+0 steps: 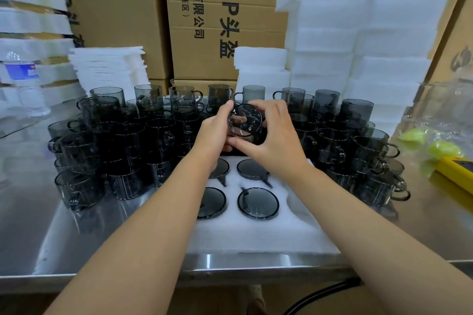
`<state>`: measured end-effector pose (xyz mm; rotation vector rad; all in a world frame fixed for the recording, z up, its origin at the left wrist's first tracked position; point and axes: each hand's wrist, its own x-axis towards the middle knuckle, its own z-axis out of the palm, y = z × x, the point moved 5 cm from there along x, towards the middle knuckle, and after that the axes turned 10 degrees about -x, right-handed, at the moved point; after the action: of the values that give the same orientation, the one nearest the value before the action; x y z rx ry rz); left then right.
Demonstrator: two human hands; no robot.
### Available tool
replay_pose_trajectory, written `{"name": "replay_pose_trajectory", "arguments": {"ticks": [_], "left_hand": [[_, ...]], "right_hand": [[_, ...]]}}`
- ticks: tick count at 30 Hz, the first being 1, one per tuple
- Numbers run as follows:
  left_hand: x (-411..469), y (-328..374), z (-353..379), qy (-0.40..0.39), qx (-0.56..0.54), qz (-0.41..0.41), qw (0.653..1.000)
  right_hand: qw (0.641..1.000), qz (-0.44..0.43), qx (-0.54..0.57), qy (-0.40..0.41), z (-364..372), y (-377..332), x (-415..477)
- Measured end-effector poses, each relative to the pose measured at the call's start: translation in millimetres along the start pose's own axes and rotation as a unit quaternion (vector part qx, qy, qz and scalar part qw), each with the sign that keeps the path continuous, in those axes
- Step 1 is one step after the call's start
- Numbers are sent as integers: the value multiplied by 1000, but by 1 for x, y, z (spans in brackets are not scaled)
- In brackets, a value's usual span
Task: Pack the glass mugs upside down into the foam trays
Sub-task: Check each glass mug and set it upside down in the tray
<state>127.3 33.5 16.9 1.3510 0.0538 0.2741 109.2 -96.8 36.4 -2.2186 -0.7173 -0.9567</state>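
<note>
Both hands hold one smoky grey glass mug (243, 120) tilted with its round base toward me, above the far end of a white foam tray (256, 235). My left hand (213, 133) grips its left side and my right hand (271, 135) curls round its right side. Several mugs sit upside down in the tray's round pockets, among them one at the near right (258, 202) and one behind it (252, 168). Many upright grey mugs crowd the steel table on the left (112, 140) and on the right (358, 146).
Stacks of white foam trays stand at the back right (358, 33) and back left (110, 66), in front of cardboard boxes (217, 20). A water bottle (24, 79) stands far left. A yellow device (455, 174) and a plastic bag lie at the right.
</note>
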Motion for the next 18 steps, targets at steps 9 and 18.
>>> {"name": "replay_pose_trajectory", "arguments": {"ticks": [9,18], "left_hand": [[1,1,1,-1,9,12,1000],[1,2,0,-1,12,35,999]], "right_hand": [[999,24,12,-20,-1,1,-1],[999,25,37,-25,1,3,-1]]}}
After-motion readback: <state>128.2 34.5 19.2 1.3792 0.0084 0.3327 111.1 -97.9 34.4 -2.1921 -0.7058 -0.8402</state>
